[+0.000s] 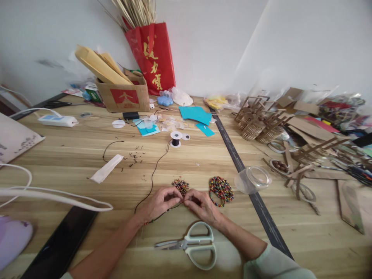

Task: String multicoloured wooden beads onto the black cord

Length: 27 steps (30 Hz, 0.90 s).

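Observation:
Both hands rest on the wooden table point(87, 155) near its front edge. My left hand point(158, 203) is closed in a pinch on a thin black cord point(153, 178) that runs back to a small spool point(176, 138). My right hand point(202, 205) pinches the same cord, fingertips almost touching the left. Just beyond my fingers lies a small pile of coloured beads point(180, 185). A coil of strung coloured beads point(221, 190) lies right of it. Pale green scissors point(193, 244) lie shut on the table below my hands.
A clear plastic cup point(252, 179) lies on its side right of the beads. Cardboard cut-outs and lattice pieces point(258, 120) crowd the right side. A cardboard box point(124, 95), red paper bag point(152, 58), blue paper point(196, 114) and power strip point(58, 120) stand behind. White cable point(58, 193) loops left.

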Available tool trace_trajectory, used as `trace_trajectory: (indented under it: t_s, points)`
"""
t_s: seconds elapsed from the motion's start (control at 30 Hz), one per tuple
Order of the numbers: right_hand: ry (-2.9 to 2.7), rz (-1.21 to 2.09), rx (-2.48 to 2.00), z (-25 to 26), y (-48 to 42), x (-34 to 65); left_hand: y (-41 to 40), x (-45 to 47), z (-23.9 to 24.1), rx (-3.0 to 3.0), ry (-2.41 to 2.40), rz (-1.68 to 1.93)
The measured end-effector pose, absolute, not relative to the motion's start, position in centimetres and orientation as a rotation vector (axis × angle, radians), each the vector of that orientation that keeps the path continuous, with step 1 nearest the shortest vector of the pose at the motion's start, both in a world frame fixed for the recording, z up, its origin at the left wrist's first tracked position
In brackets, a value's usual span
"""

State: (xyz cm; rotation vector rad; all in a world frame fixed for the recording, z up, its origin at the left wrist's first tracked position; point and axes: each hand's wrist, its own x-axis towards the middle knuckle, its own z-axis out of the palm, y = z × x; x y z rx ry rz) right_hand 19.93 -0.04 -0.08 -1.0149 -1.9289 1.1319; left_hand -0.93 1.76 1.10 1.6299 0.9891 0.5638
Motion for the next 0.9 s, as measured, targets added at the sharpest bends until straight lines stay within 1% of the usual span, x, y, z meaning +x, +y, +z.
trace_trajectory:
  t_s: [0.37, 0.9]
  points:
    - [-1.936, 1.082, -0.965, -0.38, -0.06, 19.82, 1.48, -0.76, 0.3, 1.529, 1.006, 0.555]
    - [-1.99, 1.03, -0.943, -0.39, -0.27, 19.74, 1.68, -0.53, 0.6, 1.633, 1.014, 0.581]
